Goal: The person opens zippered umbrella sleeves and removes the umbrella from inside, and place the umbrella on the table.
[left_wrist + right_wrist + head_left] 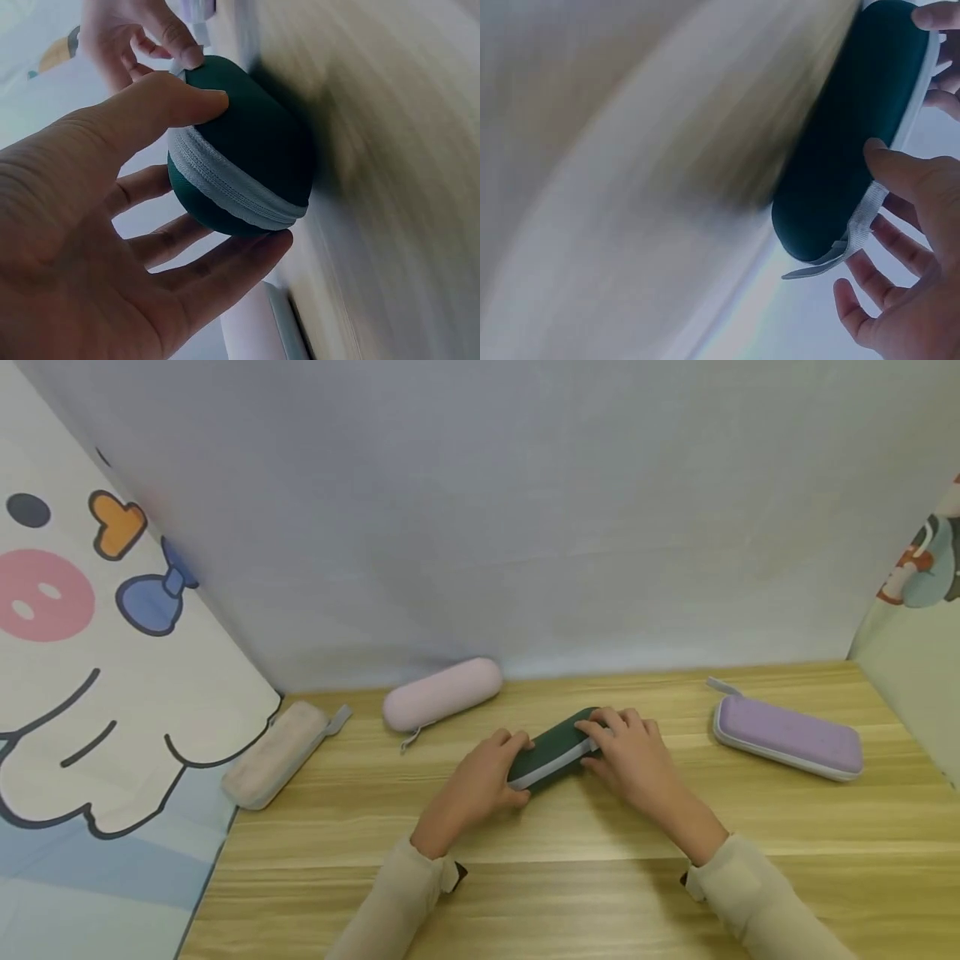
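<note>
Your hands both grip the dark green zip case, one at each end, and the case bridges the gap between them. Your left hand (480,787) pinches its left end, thumb on one face and fingers on the opposite one, as the left wrist view shows. Your right hand (636,766) pinches the other end, its thumb pressed on the green face, with the grey strap (861,221) hanging by your fingers. The green case (550,747) lies slanted in front of you, its left end closer to you and its right end farther off, and its pale zip band runs lengthwise along the side towards you. You have its middle uncovered between your hands. Whether it rests on the wood-grain surface (570,902) or is held just above it, you cannot tell from these views.

Beyond your left hand, towards the white backdrop (525,527), sits a pale pink case (442,695), apart from the green one. Farther to your left is a beige case (276,756), beside the cartoon cloth (135,693). Well to the right of your right hand lies a purple case (791,732), its strap pointing away from you.
</note>
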Demonstrator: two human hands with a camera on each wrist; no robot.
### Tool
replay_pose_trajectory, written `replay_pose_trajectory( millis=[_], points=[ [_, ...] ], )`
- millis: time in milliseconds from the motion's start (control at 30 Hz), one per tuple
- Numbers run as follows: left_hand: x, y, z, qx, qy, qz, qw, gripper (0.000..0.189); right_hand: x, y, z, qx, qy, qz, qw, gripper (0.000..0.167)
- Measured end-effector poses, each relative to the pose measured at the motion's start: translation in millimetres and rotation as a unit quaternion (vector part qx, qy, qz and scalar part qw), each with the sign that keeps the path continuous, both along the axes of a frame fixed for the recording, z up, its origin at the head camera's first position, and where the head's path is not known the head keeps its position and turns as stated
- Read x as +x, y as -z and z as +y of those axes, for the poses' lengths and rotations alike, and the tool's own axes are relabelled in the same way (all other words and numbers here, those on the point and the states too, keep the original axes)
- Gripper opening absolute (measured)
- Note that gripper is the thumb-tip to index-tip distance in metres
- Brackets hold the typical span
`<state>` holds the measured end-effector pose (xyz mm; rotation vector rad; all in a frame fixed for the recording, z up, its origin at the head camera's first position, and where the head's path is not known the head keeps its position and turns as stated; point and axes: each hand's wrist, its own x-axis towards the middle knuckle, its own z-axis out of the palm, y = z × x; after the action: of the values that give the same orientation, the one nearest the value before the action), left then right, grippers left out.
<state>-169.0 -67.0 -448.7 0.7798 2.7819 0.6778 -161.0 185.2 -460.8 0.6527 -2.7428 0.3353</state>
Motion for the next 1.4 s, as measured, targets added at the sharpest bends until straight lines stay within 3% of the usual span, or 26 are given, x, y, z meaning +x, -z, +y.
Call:
replay_pose_trajectory(
  millis=[300,500,667,800,933,1033,1233,1400],
  points=[
    [26.5,-0.4,-15.7,-0.023,0.002,0.016,0.9996,0.059,29.1,4.0,-18,-0.001,0.016,0.028,0.9995,0.052],
    [44.1,-0.7,-25.6,-0.028,-0.004,0.03,0.9992,0.062,48.1,1.1,-29,-0.004,0.015,0.021,0.9997,0.044],
    [53.5,0.8,-25.9,-0.021,-0.005,0.053,0.9983,0.06,59.4,-8.0,-25,-0.07,0.045,-0.018,0.9964,0.039],
    [57.0,0.7,-24.7,-0.024,-0.012,0.064,0.9976,0.058,62.5,-12.3,-18,-0.156,0.084,-0.072,0.9815,0.039],
    [59.9,1.1,-24.6,-0.035,-0.015,0.078,0.9962,0.058,64.0,-12.7,-13,-0.236,0.123,-0.132,0.9549,0.033],
    [62.0,1.5,-23.1,-0.04,-0.016,0.091,0.9949,0.059,64.8,-12.5,-9,-0.283,0.145,-0.153,0.9357,0.026],
    [65.4,3.1,-21.2,-0.041,-0.016,0.113,0.9926,0.059,66.1,-9.4,-4,-0.315,0.161,-0.208,0.9118,0.023],
    [66.9,4.1,-20.6,-0.039,-0.021,0.105,0.9935,0.058,66.9,-4.8,-5,-0.313,0.164,-0.235,0.9053,0.028]
  ],
)
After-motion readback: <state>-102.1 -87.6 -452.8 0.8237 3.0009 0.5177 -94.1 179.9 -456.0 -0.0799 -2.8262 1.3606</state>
